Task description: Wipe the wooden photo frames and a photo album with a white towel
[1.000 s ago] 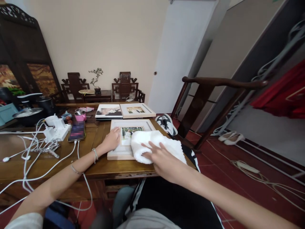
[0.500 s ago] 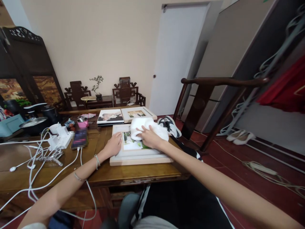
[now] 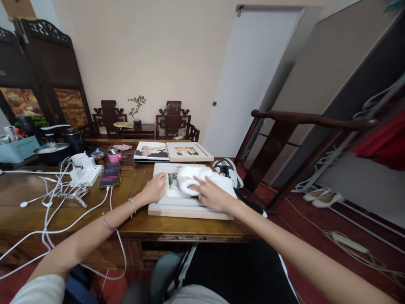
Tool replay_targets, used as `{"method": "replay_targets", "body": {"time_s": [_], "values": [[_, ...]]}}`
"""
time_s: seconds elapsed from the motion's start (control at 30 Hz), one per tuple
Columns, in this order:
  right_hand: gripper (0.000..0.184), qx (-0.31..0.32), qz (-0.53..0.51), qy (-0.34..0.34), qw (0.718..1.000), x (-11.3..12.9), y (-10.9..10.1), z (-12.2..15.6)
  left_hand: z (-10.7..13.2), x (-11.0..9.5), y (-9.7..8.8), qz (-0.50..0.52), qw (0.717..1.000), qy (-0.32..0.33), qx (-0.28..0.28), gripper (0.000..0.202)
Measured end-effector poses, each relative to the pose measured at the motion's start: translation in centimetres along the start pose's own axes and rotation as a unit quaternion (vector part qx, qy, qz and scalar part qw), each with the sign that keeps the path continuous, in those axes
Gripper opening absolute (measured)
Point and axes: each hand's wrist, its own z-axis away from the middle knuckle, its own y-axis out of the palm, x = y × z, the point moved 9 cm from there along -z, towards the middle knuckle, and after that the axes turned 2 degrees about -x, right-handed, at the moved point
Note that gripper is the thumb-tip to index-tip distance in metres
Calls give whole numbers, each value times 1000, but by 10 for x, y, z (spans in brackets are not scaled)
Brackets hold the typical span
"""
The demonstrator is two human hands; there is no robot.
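Cloth point(image 3: 202, 171), white and bunched, lies on a photo frame point(image 3: 190, 214), covering the right part of the photo point(image 3: 171, 181) inside; the frame lies flat near the front of the tabletop point(image 3: 129, 179). Of our hands, the right hand point(image 3: 213, 195) has hold of the cloth, fingers loosely curled and partly spread. Our left hand point(image 3: 154, 188) rests on the frame's left side, fingers bent and close together; whether it grips the edge, we cannot tell. Behind, a second frame point(image 3: 190, 158) holds another picture point(image 3: 185, 151). To the left we see a pink cup point(image 3: 114, 158), its contents unclear, a black pot point(image 3: 55, 160) under a glass lid point(image 3: 52, 148), and a blue box point(image 3: 19, 151) with red and white things we cannot make out. By the wall, a plant pot point(image 3: 137, 124) carries a small tree point(image 3: 136, 105).
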Motion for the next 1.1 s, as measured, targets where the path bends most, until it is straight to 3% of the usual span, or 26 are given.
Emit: {"method": "replay_targets", "body": {"time_s": [0.13, 0.2, 0.27, 0.37, 0.5, 0.63, 0.73, 0.87, 0.93, 1.03, 1.1], "values": [[63, -68, 64, 73, 993, -47, -4, -57, -2, 2, 0, -5, 1000, -10, 19, 40], [63, -57, 59, 91, 992, -50, -2, -71, -3, 4, 1, -8, 999, -20, 26, 41], [65, -36, 43, 72, 996, -35, 1, -70, -4, 6, 1, -7, 999, -29, 23, 41], [66, 6, -9, 3, 1000, 4, -1, -41, -4, 6, 1, -6, 999, -30, 8, 41], [64, 81, -94, -74, 989, 51, -11, 22, -1, 4, 0, -10, 1000, -15, -10, 41], [63, 48, -73, -77, 993, 57, -17, 50, 1, 5, 1, -7, 1000, 1, -23, 41], [66, 4, -34, -32, 999, 29, -11, 32, 1, 6, 2, -3, 1000, 11, -27, 40], [69, -39, 41, 64, 996, -23, -9, -25, 0, 8, 3, 4, 1000, 1, -14, 41], [72, -43, 66, 100, 992, -37, -8, -53, 0, 9, 4, 3, 1000, -4, -6, 41], [72, -11, 86, 101, 991, -30, 2, -73, 1, 9, 3, 5, 1000, -6, -9, 41], [71, 11, 83, 77, 993, -13, 7, -66, 1, 9, 2, 9, 1000, -5, -19, 41]]}}
